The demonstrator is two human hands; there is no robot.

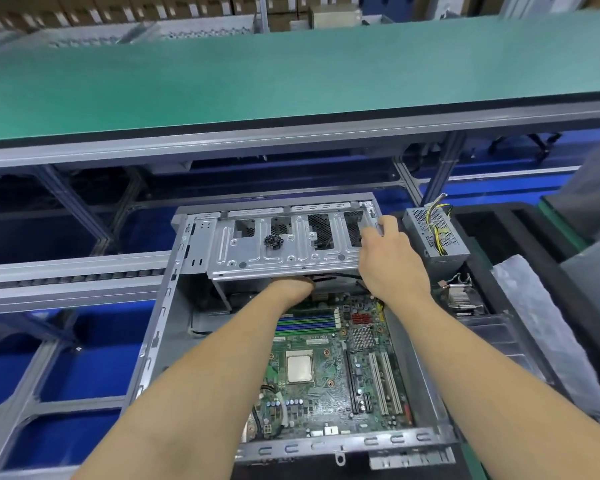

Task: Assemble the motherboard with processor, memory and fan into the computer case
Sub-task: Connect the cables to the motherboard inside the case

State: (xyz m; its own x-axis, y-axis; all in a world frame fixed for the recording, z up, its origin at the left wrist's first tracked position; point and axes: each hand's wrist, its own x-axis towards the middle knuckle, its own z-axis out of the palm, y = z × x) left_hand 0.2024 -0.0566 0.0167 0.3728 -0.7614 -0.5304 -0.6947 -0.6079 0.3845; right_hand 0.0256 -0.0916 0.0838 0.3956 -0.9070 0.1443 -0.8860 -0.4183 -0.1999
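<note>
conveyor belt (291,74) runs green beyond computer case (174,327).

The case (174,341) lies open in the middle, and the motherboard (329,382) lies flat inside it. The processor (299,368) sits on the board near its centre; the memory slots (309,322) are behind it and the long card slots (385,382) to its right. At the far end of the case the drive cage (278,258) stands over the board, with a small heap of screws (273,242) on it. The power supply (437,237) is just right of the cage, and a heatsink (459,296) lies before it. Behind all runs a belt (291,74).
</note>
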